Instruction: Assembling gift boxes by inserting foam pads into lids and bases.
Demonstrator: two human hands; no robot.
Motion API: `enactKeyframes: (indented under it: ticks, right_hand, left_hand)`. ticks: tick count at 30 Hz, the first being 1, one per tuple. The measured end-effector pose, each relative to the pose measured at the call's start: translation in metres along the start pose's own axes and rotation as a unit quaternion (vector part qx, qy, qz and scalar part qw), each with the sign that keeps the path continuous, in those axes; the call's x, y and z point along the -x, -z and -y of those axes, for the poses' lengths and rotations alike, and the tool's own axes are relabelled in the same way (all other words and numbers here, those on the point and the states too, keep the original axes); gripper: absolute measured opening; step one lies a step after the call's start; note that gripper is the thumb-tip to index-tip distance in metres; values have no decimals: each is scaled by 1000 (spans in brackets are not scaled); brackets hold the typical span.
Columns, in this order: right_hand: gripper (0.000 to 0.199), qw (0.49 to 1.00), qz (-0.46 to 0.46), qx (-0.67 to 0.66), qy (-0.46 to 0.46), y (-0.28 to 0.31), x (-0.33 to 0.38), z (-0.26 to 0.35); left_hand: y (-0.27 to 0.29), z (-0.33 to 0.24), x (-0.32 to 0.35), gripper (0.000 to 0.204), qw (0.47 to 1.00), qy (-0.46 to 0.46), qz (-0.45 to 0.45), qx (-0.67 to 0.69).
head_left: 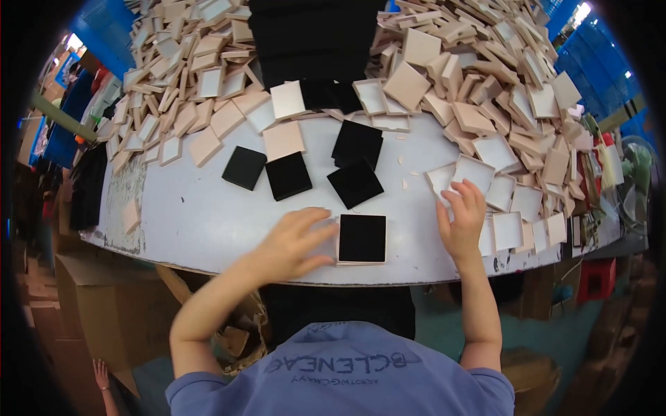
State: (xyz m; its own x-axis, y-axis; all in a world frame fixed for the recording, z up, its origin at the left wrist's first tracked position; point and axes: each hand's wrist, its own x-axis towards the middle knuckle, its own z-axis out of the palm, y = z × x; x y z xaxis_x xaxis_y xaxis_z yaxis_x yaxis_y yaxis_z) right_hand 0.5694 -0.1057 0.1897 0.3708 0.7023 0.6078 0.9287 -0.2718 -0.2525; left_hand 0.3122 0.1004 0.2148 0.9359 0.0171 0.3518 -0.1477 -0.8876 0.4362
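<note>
A shallow pale-pink box (pixel 362 263) with a black square pad (pixel 363 238) on it lies near the table's front edge. My left hand (pixel 295 243) is just left of it, fingers spread and empty, fingertips close to its left side; whether they touch it I cannot tell. At the right, my right hand (pixel 461 218) reaches over a shallow box half with a white inside (pixel 441 179). Its thumb and fingers are apart, and no firm grip on the box half shows. Farther back lie more black pads (pixel 355 184), some stacked and turned at angles.
Large heaps of pale-pink box halves stand at the back left (pixel 201 62) and right (pixel 485 76). Black sheet material (pixel 312 41) lies between them. Blue crates (pixel 596 62) stand beyond. A cardboard carton (pixel 114 305) is below the table's left end, with another person's hand (pixel 100 373) nearby.
</note>
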Motion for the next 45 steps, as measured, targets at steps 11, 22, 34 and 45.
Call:
enactKeyframes:
  ticks: [11,22,34,45]
  right_hand:
    - [14,994,56,85,-35,-10,-10,-12]
    - [24,627,201,-655,-371,-12,-24,29]
    - [19,956,266,-118,50,-31,-32,82]
    - [48,958,206,-146,139,-19,-25,73]
  left_hand:
    - [-63,-18,0,61,995,64,-73,18]
    - [-72,-12,1,74,984,45,-143,101]
    - [-72,-7,1,100,979,10,-161,122]
    - [-48,-21,2,86,991,65,-5,-118]
